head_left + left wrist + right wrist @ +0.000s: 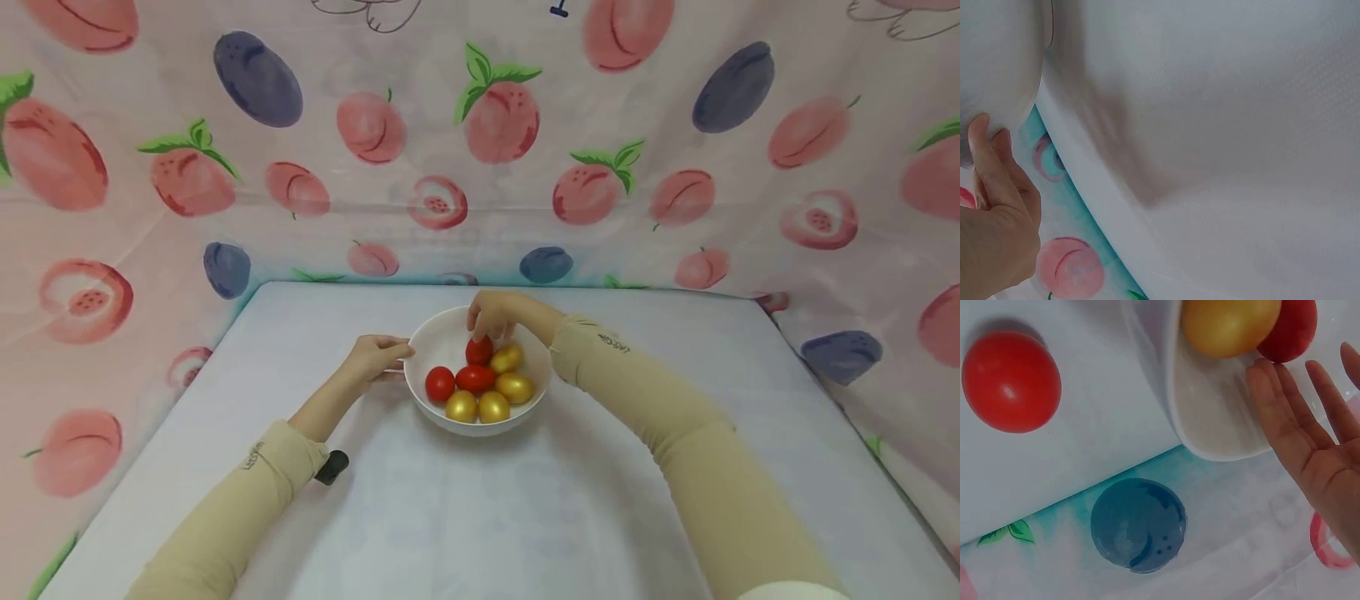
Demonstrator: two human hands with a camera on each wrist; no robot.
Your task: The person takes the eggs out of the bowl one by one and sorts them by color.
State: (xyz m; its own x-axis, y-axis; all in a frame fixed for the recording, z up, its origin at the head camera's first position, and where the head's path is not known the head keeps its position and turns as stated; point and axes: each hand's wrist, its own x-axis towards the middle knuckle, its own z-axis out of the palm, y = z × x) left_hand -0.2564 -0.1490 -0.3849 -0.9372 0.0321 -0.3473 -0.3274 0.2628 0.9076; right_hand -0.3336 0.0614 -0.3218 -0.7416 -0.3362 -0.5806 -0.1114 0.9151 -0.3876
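A white bowl [442, 329] stands on the table, holding glossy eggs, 3 red and several gold. My left hand [377, 357] holds its left rim, thumb on top and fingers below; in the left wrist view its fingers [988, 150] lie against the bowl's side. My right hand [498, 312] reaches over the far rim, fingertips at the rearmost red egg [479, 350]. In the right wrist view those fingers [1300, 425] look fairly straight, beside a red egg [1291, 331] and a gold egg [1229, 325] in the bowl.
Another red egg [1011, 381] lies on the table outside the bowl in the right wrist view; the head view does not show it. A fruit-print cloth [300, 225] hangs behind the white table [480, 508]. A black device [332, 467] shows at my left cuff.
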